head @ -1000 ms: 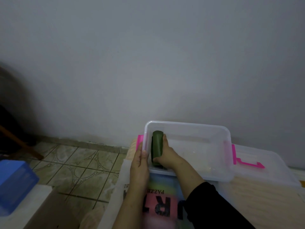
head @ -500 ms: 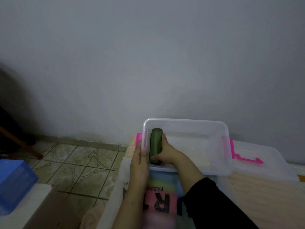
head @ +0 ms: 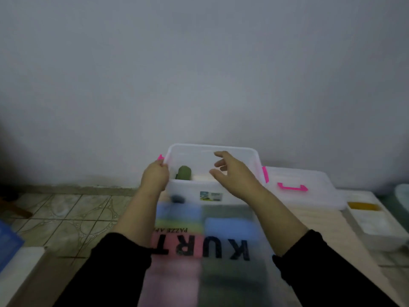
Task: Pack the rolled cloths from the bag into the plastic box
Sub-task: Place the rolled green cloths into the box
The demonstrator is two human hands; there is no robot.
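A clear lid [head: 303, 191] with pink handle [head: 292, 187] lies near a white tray [head: 376, 224].

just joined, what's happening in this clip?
A person is packing rolled cloths into a clear plastic box. One green rolled cloth lies inside at the box's left end. The left hand grips the box's left rim, while the right hand hovers open above the box, holding nothing. The bag of cloths lies in front, nearer the person. The box's lid sits to the right.

Plain grey wall [head: 199, 63], patterned floor tiles [head: 73, 216]
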